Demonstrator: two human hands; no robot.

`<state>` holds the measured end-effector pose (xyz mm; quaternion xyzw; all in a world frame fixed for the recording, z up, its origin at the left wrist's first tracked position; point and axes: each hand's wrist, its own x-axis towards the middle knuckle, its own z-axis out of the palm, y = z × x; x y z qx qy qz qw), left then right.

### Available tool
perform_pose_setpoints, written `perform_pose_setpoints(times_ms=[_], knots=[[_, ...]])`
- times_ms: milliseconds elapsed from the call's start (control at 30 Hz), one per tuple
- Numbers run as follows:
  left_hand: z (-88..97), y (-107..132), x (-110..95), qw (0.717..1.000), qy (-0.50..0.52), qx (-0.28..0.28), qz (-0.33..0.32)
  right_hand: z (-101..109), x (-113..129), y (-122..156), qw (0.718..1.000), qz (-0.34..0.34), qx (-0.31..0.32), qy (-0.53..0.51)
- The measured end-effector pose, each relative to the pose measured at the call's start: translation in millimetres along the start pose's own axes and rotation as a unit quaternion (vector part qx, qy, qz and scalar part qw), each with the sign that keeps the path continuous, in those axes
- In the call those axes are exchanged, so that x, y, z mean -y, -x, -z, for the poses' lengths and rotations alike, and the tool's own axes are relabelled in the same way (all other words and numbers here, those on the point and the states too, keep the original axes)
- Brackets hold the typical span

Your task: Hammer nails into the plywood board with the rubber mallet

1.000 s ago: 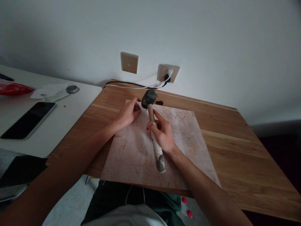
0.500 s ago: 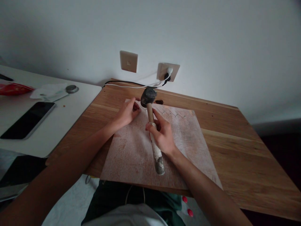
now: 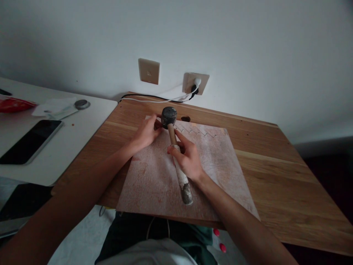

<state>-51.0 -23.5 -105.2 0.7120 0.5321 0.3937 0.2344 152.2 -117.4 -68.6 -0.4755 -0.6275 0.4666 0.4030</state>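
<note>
My right hand (image 3: 187, 156) is wrapped round the handle of a rubber mallet (image 3: 182, 176). The mallet has a black head and a worn, white-coated grip, and it is held tilted over a reddish-brown board (image 3: 149, 184). At the board's far left corner, my left hand (image 3: 146, 130) has its thumb and fingers bent together in a pinch. The mallet head covers those fingertips, so whatever they hold cannot be made out. A thin zigzag line (image 3: 197, 131) runs along the far part of the board, right of the mallet head.
The board lies on a wooden desk (image 3: 275, 184) against a wall. White and black cables (image 3: 154, 98) lead to a wall socket (image 3: 202, 82). On a white table (image 3: 82, 129) to the left are a phone (image 3: 31, 141), a red packet (image 3: 16, 105) and a round metal item (image 3: 82, 104).
The mallet head has come down and moved slightly left, over my left fingertips. My left hand has stayed at nearly the same spot on the board.
</note>
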Motion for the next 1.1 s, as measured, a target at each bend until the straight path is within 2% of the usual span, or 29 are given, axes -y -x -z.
perform_pose_setpoints(times_ms=[667,867,1100], knots=[[4.6,2.9,-9.0,1.000,0.006,0.014,0.007,1.8,-1.2,-1.4,1.000,-0.001,-0.005,0.016],[2.3,2.5,-7.3,1.000,-0.021,-0.006,-0.001,3.3,-0.4,-1.0,0.999,0.004,0.001,0.044],[1.1,2.3,-5.3,0.999,-0.052,-0.008,0.011,4.0,-0.9,-2.1,1.000,0.010,0.007,0.026]])
